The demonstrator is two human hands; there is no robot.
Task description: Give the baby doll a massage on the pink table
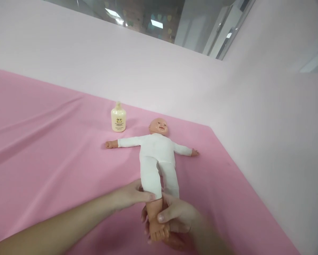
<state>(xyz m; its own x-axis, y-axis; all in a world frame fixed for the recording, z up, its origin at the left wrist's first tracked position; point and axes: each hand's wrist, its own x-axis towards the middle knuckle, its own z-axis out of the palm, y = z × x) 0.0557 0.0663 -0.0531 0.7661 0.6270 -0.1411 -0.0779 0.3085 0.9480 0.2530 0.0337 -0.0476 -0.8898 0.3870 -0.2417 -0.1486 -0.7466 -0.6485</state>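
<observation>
Right fingers [168,214] clasp the doll [158,150] by its ankle, left fingers [147,196] by its shin.

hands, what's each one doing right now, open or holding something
Left hand: closed on the doll's lower leg, thumb on top.
Right hand: closed around the doll's foot at the ankle, thumb on top.

It looks like an infant-care training room: a soft-bodied baby doll [156,147] and a labelled cream bottle [118,122] sit on a pink sheet [55,141], beside a plain white wall [121,60] with a glass window [192,21] showing bright light panels [157,24].
</observation>
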